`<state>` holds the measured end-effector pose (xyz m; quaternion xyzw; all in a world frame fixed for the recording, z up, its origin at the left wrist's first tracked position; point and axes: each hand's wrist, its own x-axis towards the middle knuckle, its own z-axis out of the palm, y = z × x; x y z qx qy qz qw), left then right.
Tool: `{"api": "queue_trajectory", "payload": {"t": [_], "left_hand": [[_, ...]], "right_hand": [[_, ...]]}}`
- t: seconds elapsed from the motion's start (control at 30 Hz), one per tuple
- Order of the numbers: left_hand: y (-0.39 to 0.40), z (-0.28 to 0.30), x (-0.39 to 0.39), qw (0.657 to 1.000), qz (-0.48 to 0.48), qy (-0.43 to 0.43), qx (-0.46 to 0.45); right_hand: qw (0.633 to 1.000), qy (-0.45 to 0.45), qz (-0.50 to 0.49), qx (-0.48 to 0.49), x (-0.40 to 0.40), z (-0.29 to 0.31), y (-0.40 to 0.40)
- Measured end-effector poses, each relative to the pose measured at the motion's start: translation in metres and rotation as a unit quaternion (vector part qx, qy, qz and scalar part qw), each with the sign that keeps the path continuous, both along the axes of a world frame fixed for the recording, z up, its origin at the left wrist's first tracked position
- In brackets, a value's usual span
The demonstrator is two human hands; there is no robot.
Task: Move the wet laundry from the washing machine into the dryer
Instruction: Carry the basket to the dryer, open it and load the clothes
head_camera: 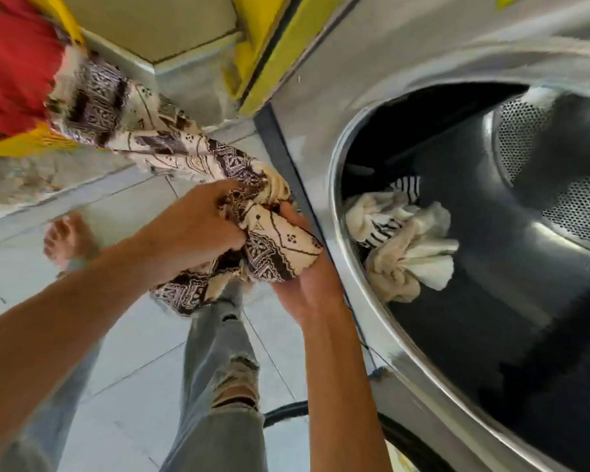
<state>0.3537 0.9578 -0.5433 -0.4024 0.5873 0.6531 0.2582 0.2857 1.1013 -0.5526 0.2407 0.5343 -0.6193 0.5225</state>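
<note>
Both hands, left hand [198,226] and right hand [307,284], clamped on a patterned cloth [171,155] just outside the drum opening [348,253], where cream laundry [406,243] lies.

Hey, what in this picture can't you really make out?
Head view only:
- Patterned cloth: its far end blurs into the red laundry at the upper left.
- Left hand and right hand: fingertips buried in the cloth.
- Drum: lower inside is dark, right side cut off by the frame.
</note>
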Motion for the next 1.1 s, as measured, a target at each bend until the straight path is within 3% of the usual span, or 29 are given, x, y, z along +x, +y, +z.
{"api": "queue_trajectory", "payload": {"t": [0.13, 0.3, 0.47, 0.6, 0.77, 0.9, 1.1], "left_hand": [[0.052, 0.011, -0.055, 0.989, -0.080, 0.093, -0.082], [0.092, 0.026, -0.110, 0.980, -0.086, 0.155, -0.094], [0.097, 0.022, -0.120, 0.984, -0.057, 0.140, -0.099], [0.086, 0.004, -0.097, 0.991, -0.032, 0.097, -0.088], [0.063, -0.015, -0.068, 0.994, 0.004, 0.048, -0.096], [0.026, -0.023, -0.049, 0.993, 0.034, 0.034, -0.104], [-0.066, -0.044, 0.001, 0.983, 0.078, -0.010, -0.164]], "right_hand": [[0.986, 0.128, -0.081, 0.070, -0.046, 0.016, 0.055], [0.951, 0.238, -0.093, 0.177, -0.124, 0.048, 0.095], [0.895, 0.345, -0.080, 0.273, -0.195, 0.066, 0.105], [0.884, 0.338, -0.022, 0.322, -0.232, 0.052, 0.093], [0.854, 0.380, 0.067, 0.350, -0.196, 0.026, 0.051], [0.880, 0.345, 0.152, 0.291, -0.121, -0.007, 0.004], [0.886, 0.290, 0.286, 0.223, -0.032, -0.041, -0.087]]}}
